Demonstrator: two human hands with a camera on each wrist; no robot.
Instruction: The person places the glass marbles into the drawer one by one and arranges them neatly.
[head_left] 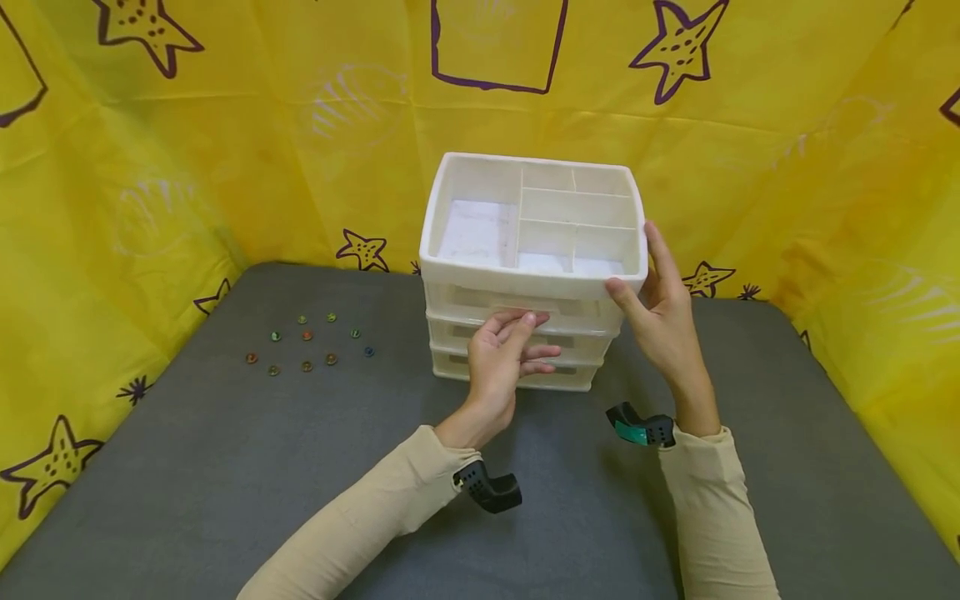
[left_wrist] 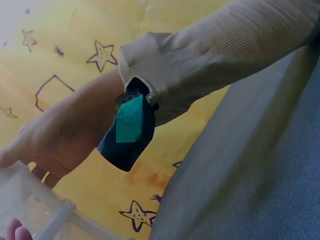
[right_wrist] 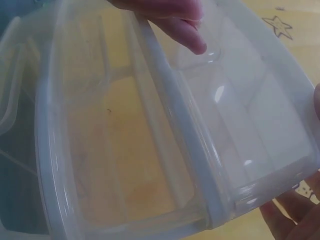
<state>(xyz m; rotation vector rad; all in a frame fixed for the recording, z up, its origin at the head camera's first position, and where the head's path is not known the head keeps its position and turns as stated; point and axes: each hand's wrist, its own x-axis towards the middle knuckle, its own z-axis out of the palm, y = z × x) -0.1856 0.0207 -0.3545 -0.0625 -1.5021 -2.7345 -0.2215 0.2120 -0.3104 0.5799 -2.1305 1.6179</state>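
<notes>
A cream plastic drawer unit (head_left: 517,287) stands on the grey table, its open top divided into compartments. My right hand (head_left: 663,321) grips its upper right front corner, thumb on the front rim and fingers along the side. My left hand (head_left: 498,362) is in front of the unit at the top drawer (head_left: 457,298). Its thumb lies close against the index finger there, and the other fingers extend toward the lower drawers. The left hand's fingertips (right_wrist: 197,45) overlap the drawer front in the right wrist view. The three drawers look closed.
Several small, round, marble-like pieces (head_left: 307,335) in green, orange, brown and blue lie scattered on the grey tabletop (head_left: 225,483), left of the unit. Yellow cloth (head_left: 300,167) with starfish drawings hangs behind and along both sides.
</notes>
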